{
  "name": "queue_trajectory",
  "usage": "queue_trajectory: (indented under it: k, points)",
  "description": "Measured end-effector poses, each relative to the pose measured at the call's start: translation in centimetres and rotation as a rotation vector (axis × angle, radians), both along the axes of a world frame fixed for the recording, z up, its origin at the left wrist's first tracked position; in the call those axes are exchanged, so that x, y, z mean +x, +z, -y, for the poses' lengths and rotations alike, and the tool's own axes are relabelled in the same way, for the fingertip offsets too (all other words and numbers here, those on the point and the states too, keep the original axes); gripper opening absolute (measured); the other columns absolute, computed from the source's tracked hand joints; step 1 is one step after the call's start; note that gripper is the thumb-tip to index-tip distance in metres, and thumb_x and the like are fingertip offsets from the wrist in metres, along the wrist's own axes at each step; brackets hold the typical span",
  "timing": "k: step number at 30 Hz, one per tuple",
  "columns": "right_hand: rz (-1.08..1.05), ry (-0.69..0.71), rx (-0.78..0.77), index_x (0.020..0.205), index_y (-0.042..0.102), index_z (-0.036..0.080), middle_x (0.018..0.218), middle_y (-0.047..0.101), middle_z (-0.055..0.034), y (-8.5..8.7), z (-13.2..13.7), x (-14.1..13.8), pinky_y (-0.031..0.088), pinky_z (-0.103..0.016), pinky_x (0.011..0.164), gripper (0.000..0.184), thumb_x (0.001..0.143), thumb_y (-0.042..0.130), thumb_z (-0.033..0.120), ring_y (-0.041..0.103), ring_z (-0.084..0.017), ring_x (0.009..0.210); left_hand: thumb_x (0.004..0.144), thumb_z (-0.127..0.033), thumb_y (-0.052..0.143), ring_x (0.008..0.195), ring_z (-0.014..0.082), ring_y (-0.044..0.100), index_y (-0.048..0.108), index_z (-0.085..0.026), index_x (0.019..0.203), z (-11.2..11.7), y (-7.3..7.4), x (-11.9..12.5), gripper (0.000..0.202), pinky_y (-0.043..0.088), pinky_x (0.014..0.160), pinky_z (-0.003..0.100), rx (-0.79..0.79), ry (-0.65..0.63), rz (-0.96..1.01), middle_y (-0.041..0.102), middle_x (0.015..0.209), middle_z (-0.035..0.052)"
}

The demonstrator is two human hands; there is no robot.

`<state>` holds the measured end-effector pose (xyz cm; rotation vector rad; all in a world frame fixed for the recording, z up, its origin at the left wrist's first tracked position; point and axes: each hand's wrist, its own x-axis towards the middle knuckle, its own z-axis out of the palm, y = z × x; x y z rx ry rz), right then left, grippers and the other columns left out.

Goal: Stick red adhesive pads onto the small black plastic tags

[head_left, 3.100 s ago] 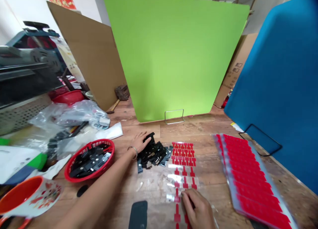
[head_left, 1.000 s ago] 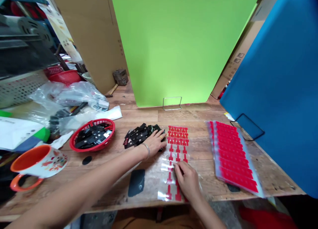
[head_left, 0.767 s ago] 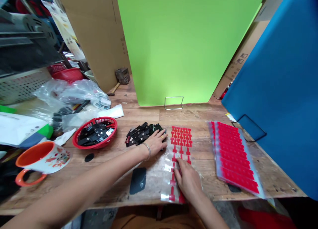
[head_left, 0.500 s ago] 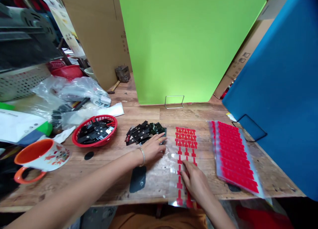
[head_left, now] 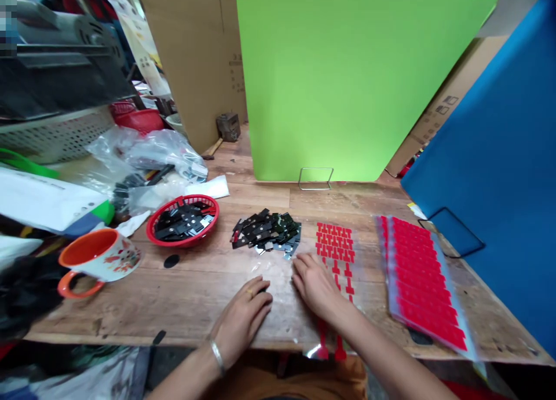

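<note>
My left hand (head_left: 244, 310) rests low over the front of the table, its fingers bent inward. Whatever lies under its fingertips is hidden. To the right, my right hand (head_left: 318, 285) covers the left part of a clear sheet with red T-shaped stickers (head_left: 335, 250). Its fingers are bent and close together, with the tips just beyond the sheet's left edge; I cannot make out anything between them. Just beyond these fingertips is a pile of flat black plates (head_left: 264, 229) with small holes. The hands are apart from each other.
A red basket (head_left: 152, 238) of similar plates stands left of the pile. Nearer the left edge is an orange-and-white mug (head_left: 110, 267). More red sticker sheets (head_left: 423, 278) lie stacked at the right. Green (head_left: 347, 81) and blue (head_left: 499, 134) panels stand behind, with clutter at far left.
My left hand has drawn back from the plate pile toward the table's front. My right hand has moved up and left on the sticker sheet, toward the pile. The view has shifted slightly.
</note>
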<state>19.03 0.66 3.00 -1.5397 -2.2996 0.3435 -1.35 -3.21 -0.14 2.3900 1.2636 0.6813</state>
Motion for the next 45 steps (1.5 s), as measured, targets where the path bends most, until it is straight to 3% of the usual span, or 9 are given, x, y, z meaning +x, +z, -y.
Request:
queue_trajectory:
  k: [6, 12, 15, 18, 23, 31, 36, 41, 45]
  points:
    - [0.174, 0.114, -0.078, 0.121, 0.048, 0.016, 0.127, 0.046, -0.0145, 0.1, -1.1, -0.7, 0.034, -0.042, 0.089, 0.049, 0.075, 0.058, 0.026, 0.039, -0.030, 0.113, 0.083, -0.022, 0.045, 0.123, 0.0246, 0.038, 0.055, -0.026, 0.108, 1.4, -1.4, -0.4, 0.027, 0.040, 0.098, 0.046, 0.068, 0.065, -0.003, 0.049, 0.126, 0.0089]
    - [0.128, 0.377, -0.235, 0.090, 0.061, 0.020, 0.097, 0.061, -0.0058, 3.1, -0.4, 1.3, 0.039, -0.030, 0.078, 0.020, 0.070, 0.061, 0.020, 0.051, -0.022, 0.092, 0.083, -0.020, 0.043, 0.124, 0.0228, 0.036, 0.055, -0.025, 0.107, 1.5, -1.2, -0.5, 0.027, 0.036, 0.101, 0.045, 0.042, 0.082, -0.007, 0.048, 0.127, 0.0066]
    - [0.037, 0.292, -0.240, 0.079, 0.060, 0.019, 0.082, 0.061, -0.0033, 3.0, -1.7, 1.6, 0.039, -0.023, 0.068, 0.008, 0.073, 0.055, 0.015, 0.053, -0.016, 0.078, 0.083, -0.020, 0.044, 0.123, 0.0229, 0.038, 0.055, -0.026, 0.106, 1.5, -1.2, -0.6, 0.027, 0.038, 0.100, 0.046, 0.049, 0.086, 0.009, 0.049, 0.126, 0.0064]
    - [0.023, 0.097, -0.176, 0.074, 0.060, 0.017, 0.079, 0.059, -0.0047, 1.4, -3.5, 0.9, 0.038, -0.024, 0.067, 0.007, 0.076, 0.055, 0.020, 0.053, -0.017, 0.076, 0.082, -0.019, 0.044, 0.122, 0.0235, 0.039, 0.055, -0.027, 0.106, 1.4, -1.3, -0.7, 0.027, 0.039, 0.099, 0.046, 0.065, 0.083, 0.004, 0.050, 0.125, 0.0066]
    - [0.109, -0.165, 0.019, 0.092, 0.061, 0.016, 0.098, 0.055, -0.0127, -1.3, -4.7, -0.9, 0.037, -0.033, 0.075, 0.041, 0.066, 0.065, 0.047, 0.048, -0.026, 0.089, 0.082, -0.020, 0.045, 0.122, 0.0235, 0.039, 0.054, -0.026, 0.107, 1.4, -1.5, -0.8, 0.027, 0.040, 0.098, 0.045, 0.097, 0.079, -0.021, 0.050, 0.126, 0.0068]
    - [0.201, -0.158, -0.023, 0.085, 0.060, 0.016, 0.096, 0.055, -0.0128, -0.7, -3.9, -1.7, 0.033, -0.036, 0.081, 0.031, 0.067, 0.063, 0.041, 0.046, -0.028, 0.096, 0.083, -0.013, 0.043, 0.123, 0.0223, 0.037, 0.055, -0.022, 0.106, 1.5, -1.4, -0.7, 0.028, 0.038, 0.100, 0.044, 0.114, 0.091, -0.027, 0.048, 0.127, 0.0062]
    - [-0.170, -0.223, -0.180, 0.095, 0.051, 0.019, 0.078, 0.057, -0.0036, -1.2, -3.3, -1.0, 0.038, -0.029, 0.065, 0.033, 0.065, 0.062, 0.027, 0.053, -0.019, 0.074, 0.083, -0.016, 0.045, 0.122, 0.0217, 0.038, 0.054, -0.023, 0.109, 1.7, -1.5, -0.8, 0.029, 0.036, 0.101, 0.042, 0.060, 0.097, 0.048, 0.050, 0.125, 0.0060]
    - [-0.834, -0.236, -0.635, 0.081, 0.048, 0.018, 0.059, 0.054, 0.0027, -1.0, -2.3, -0.4, 0.034, -0.021, 0.047, 0.016, 0.071, 0.052, 0.030, 0.048, -0.010, 0.048, 0.083, -0.020, 0.046, 0.116, 0.0183, 0.045, 0.046, -0.023, 0.120, 0.9, -0.7, -0.5, 0.036, 0.039, 0.097, 0.036, -0.056, 0.177, 0.246, 0.052, 0.123, 0.0078]
    - [-0.963, -0.219, -0.796, 0.075, 0.050, 0.016, 0.055, 0.055, 0.0034, -0.8, -1.0, -0.5, 0.032, -0.018, 0.042, 0.018, 0.067, 0.057, 0.031, 0.045, -0.007, 0.043, 0.082, -0.018, 0.047, 0.112, 0.0177, 0.047, 0.047, -0.023, 0.120, -0.4, 0.6, 1.0, 0.039, 0.039, 0.096, 0.034, -0.125, 0.181, 0.353, 0.052, 0.121, 0.0075]
